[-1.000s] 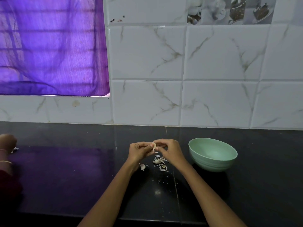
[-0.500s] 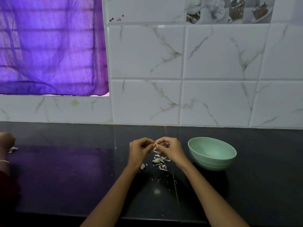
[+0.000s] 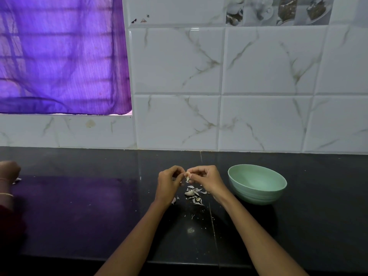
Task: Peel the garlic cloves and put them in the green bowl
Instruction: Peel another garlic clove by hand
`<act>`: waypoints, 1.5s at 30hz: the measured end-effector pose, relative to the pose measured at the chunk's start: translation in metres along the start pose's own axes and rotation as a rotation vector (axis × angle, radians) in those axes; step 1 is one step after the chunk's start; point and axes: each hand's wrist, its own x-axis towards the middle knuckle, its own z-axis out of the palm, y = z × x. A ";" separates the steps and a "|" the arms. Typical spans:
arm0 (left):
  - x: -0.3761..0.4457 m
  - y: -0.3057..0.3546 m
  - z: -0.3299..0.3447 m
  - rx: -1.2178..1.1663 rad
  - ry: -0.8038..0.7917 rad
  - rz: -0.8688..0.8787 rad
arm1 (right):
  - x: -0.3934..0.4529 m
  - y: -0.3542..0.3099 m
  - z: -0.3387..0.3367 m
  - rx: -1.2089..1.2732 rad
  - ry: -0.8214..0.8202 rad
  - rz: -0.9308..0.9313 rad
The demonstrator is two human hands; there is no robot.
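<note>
Peeling in progress: left hand (image 3: 169, 183) and right hand (image 3: 207, 179) both pinch one garlic clove (image 3: 187, 174) above loose skins (image 3: 194, 193); green bowl (image 3: 256, 193), just right, appears empty

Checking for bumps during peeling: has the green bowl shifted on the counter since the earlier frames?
No. The green bowl sits at the same spot relative to the counter seam and the wall tiles; the slight frame offset looks like head-camera motion.

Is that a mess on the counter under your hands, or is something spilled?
Only garlic skins: papery white scraps lie scattered on the black counter below both hands, left of the green bowl. That is ordinary peeling litter. Nothing looks spilled or broken.
</note>
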 end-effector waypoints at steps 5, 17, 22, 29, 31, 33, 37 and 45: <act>0.002 -0.006 0.001 0.021 -0.052 0.026 | 0.000 0.000 0.001 0.078 0.004 0.027; 0.003 -0.007 0.003 0.050 -0.107 0.022 | 0.003 -0.005 0.001 0.437 0.169 0.178; 0.004 -0.006 0.005 0.004 -0.057 -0.049 | 0.002 -0.006 0.001 0.532 0.145 0.156; 0.006 0.002 0.004 -0.366 -0.050 -0.275 | 0.002 -0.003 0.001 0.222 0.094 0.102; 0.006 -0.001 0.004 -0.334 -0.092 -0.280 | 0.001 -0.002 0.001 0.176 0.083 0.080; 0.006 -0.006 0.003 -0.313 -0.113 -0.307 | 0.001 -0.001 0.002 0.126 0.066 0.046; 0.006 -0.006 0.001 -0.299 -0.151 -0.351 | 0.001 -0.001 0.003 0.069 0.063 -0.005; 0.005 0.010 0.002 -0.442 -0.220 -0.418 | -0.001 -0.005 0.001 0.240 0.087 0.034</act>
